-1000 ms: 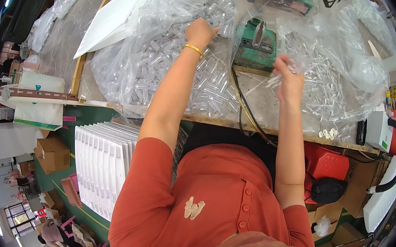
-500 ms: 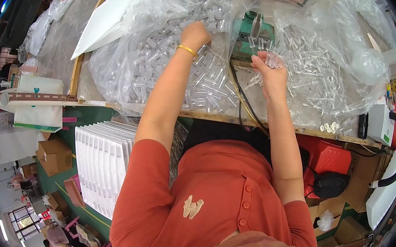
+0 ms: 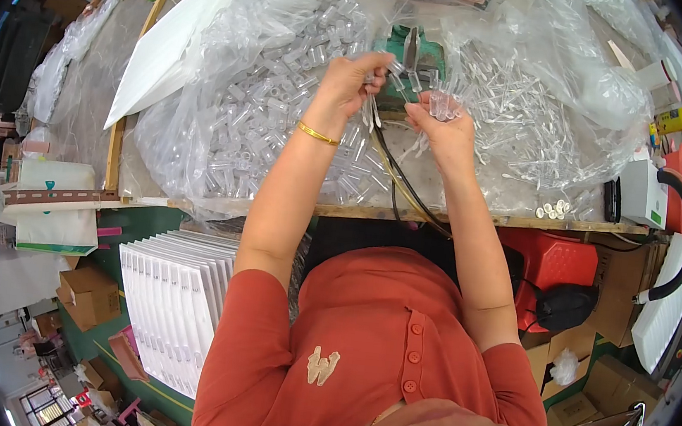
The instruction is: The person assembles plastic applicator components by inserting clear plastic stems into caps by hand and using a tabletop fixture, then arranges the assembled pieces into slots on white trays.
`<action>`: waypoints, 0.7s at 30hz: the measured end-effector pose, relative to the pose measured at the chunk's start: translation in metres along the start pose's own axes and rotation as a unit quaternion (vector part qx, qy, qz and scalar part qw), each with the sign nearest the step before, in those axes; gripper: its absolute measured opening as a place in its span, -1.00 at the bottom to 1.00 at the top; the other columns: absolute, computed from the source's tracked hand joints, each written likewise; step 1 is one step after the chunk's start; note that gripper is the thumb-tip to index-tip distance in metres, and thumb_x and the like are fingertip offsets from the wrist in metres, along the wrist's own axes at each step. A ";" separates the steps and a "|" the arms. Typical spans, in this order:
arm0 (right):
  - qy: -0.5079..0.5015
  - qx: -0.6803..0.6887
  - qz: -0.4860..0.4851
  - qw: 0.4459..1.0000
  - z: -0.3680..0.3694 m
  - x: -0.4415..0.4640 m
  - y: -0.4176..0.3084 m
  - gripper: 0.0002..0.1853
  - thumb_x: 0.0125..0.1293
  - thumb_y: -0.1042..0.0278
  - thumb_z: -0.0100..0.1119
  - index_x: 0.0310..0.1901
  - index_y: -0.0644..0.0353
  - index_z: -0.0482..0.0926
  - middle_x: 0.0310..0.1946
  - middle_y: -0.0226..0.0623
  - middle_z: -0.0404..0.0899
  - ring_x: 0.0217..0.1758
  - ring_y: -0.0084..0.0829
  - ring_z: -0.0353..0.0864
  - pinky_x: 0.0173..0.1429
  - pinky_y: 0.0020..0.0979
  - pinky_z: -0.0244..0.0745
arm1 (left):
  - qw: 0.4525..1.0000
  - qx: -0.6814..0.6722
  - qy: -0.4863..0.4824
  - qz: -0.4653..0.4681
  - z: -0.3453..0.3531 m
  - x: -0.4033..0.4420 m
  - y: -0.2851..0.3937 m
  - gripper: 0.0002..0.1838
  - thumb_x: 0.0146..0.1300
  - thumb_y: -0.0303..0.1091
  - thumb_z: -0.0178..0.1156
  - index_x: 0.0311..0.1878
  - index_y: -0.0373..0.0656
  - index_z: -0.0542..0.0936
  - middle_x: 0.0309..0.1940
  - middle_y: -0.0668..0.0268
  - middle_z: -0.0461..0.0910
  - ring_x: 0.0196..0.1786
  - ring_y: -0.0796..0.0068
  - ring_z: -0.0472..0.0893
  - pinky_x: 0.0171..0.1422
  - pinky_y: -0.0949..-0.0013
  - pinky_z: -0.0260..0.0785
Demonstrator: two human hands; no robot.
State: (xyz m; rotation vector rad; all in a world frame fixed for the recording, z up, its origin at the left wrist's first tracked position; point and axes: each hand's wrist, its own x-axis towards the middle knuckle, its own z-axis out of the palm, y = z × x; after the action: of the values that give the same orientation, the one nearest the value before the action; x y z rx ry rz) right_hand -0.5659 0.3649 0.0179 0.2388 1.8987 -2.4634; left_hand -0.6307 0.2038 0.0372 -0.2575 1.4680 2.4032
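Note:
My left hand (image 3: 353, 81) pinches a small clear plastic tube (image 3: 395, 67) and is level with the front of a green metal machine (image 3: 423, 59). Close beside it, my right hand (image 3: 447, 128) is closed round several clear plastic pieces with cup-like ends (image 3: 444, 106). A thin clear stem reaches from the right fingers toward the left hand's tube; I cannot tell whether the two touch. Below and left of my left hand spreads a heap of short clear tubes (image 3: 240, 140) on plastic sheeting. Thin clear stick-like parts (image 3: 525, 124) lie piled right of my right hand.
Black and yellow cables (image 3: 392, 164) run over the table's wooden front edge (image 3: 341, 210). Small round pieces (image 3: 553, 209) lie near that edge at right, by a white box (image 3: 644, 191). A white board (image 3: 171, 45) leans at left. Stacked white trays (image 3: 170, 299) stand below.
My left hand has come up from the tube heap and moved right, now with a clear tube beside my right hand. The whole view has shifted slightly.

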 end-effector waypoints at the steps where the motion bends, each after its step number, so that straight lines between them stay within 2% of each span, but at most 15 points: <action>1: 0.007 -0.011 -0.003 1.000 -0.002 0.000 0.000 -0.71 -0.04 0.52 0.32 -0.25 0.35 0.49 -0.46 -0.30 0.54 -0.46 -0.53 0.54 -0.38 -0.55 0.42 | 0.999 -0.028 0.020 0.013 0.000 0.002 0.000 -0.83 -0.06 -0.42 0.30 -0.58 -0.22 0.48 -0.63 0.38 0.41 -0.63 0.62 0.34 -0.61 0.58 0.04; 5: 0.012 0.001 -0.007 1.000 -0.004 0.001 -0.002 -0.72 -0.03 0.52 0.31 -0.25 0.36 0.49 -0.46 -0.31 0.54 -0.46 -0.53 0.54 -0.37 -0.56 0.43 | 0.999 0.001 -0.028 -0.021 -0.002 -0.001 0.006 -0.82 -0.06 -0.42 0.30 -0.57 -0.23 0.48 -0.62 0.39 0.42 -0.64 0.63 0.33 -0.62 0.58 0.05; 7: 0.017 -0.033 -0.019 0.999 -0.002 0.002 -0.007 -0.71 -0.03 0.51 0.31 -0.24 0.36 0.49 -0.46 -0.32 0.54 -0.46 -0.53 0.54 -0.37 -0.56 0.43 | 0.989 0.131 -0.063 0.005 0.006 -0.006 0.004 -0.81 -0.09 -0.42 0.32 -0.52 -0.25 0.49 -0.63 0.40 0.43 -0.64 0.66 0.34 -0.61 0.59 0.05; 8: 0.020 -0.034 -0.021 0.999 -0.002 0.004 -0.009 -0.71 -0.03 0.51 0.31 -0.24 0.36 0.49 -0.46 -0.32 0.54 -0.46 -0.53 0.54 -0.37 -0.56 0.43 | 0.989 0.131 -0.066 0.006 0.012 -0.009 0.004 -0.81 -0.09 -0.42 0.32 -0.52 -0.25 0.49 -0.63 0.40 0.43 -0.64 0.66 0.34 -0.61 0.59 0.05; 10: 0.036 0.009 -0.059 0.998 0.005 0.009 -0.013 -0.72 -0.02 0.52 0.30 -0.25 0.36 0.49 -0.45 -0.32 0.54 -0.46 -0.53 0.53 -0.37 -0.56 0.42 | 0.986 0.150 -0.005 0.070 0.026 -0.015 0.010 -0.80 -0.12 -0.42 0.33 -0.47 -0.26 0.50 -0.64 0.41 0.45 -0.63 0.69 0.36 -0.59 0.58 0.11; 11: 0.035 0.009 -0.064 0.997 0.011 0.014 -0.015 -0.72 -0.02 0.52 0.30 -0.25 0.36 0.49 -0.45 -0.32 0.54 -0.46 -0.53 0.53 -0.37 -0.56 0.42 | 0.986 0.151 -0.006 0.074 0.033 -0.012 0.014 -0.80 -0.12 -0.42 0.33 -0.47 -0.26 0.50 -0.64 0.41 0.45 -0.63 0.69 0.36 -0.59 0.58 0.11; 13: 0.071 0.069 -0.106 0.989 0.023 0.027 -0.019 -0.76 -0.01 0.51 0.31 -0.29 0.35 0.50 -0.46 -0.31 0.55 -0.47 -0.54 0.53 -0.38 -0.55 0.41 | 0.967 0.145 0.014 0.208 0.043 -0.004 0.024 -0.80 -0.13 -0.43 0.33 -0.44 -0.26 0.52 -0.62 0.38 0.48 -0.60 0.69 0.38 -0.55 0.57 0.17; 14: 0.069 0.068 -0.110 0.989 0.028 0.033 -0.022 -0.76 -0.01 0.51 0.31 -0.29 0.35 0.50 -0.46 -0.31 0.55 -0.47 -0.54 0.53 -0.38 -0.55 0.41 | 0.966 0.151 0.016 0.208 0.045 0.005 0.029 -0.81 -0.12 -0.47 0.30 -0.41 -0.30 0.53 -0.57 0.36 0.51 -0.57 0.64 0.41 -0.51 0.54 0.23; 17: 0.079 0.116 -0.132 0.981 0.041 0.054 -0.028 -0.79 -0.01 0.50 0.31 -0.34 0.34 0.51 -0.49 -0.32 0.54 -0.47 -0.53 0.53 -0.37 -0.55 0.42 | 0.948 0.176 -0.014 0.266 0.037 0.036 0.036 -0.81 -0.08 -0.51 0.29 -0.35 -0.22 0.53 -0.53 0.42 0.49 -0.54 0.63 0.40 -0.48 0.57 0.19; 19: 0.098 0.134 -0.114 0.980 0.045 0.063 -0.026 -0.80 -0.01 0.49 0.32 -0.36 0.33 0.51 -0.52 -0.34 0.53 -0.50 -0.53 0.50 -0.39 -0.55 0.39 | 0.947 0.177 -0.024 0.267 0.031 0.046 0.035 -0.81 -0.08 -0.49 0.30 -0.34 -0.21 0.54 -0.51 0.40 0.51 -0.50 0.61 0.42 -0.44 0.55 0.24; 21: 0.113 0.090 -0.114 0.983 0.042 0.063 -0.021 -0.81 0.01 0.47 0.31 -0.36 0.32 0.52 -0.51 -0.35 0.53 -0.48 -0.53 0.49 -0.37 -0.55 0.38 | 0.947 0.177 -0.036 0.265 0.030 0.050 0.033 -0.80 -0.08 -0.48 0.30 -0.34 -0.21 0.54 -0.48 0.39 0.53 -0.47 0.59 0.45 -0.40 0.54 0.28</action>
State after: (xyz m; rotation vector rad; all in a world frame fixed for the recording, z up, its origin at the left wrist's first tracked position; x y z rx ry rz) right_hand -0.6354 0.3348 0.0401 0.3347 1.8776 -2.8769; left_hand -0.6887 0.2250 0.0629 0.3506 2.1038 2.4130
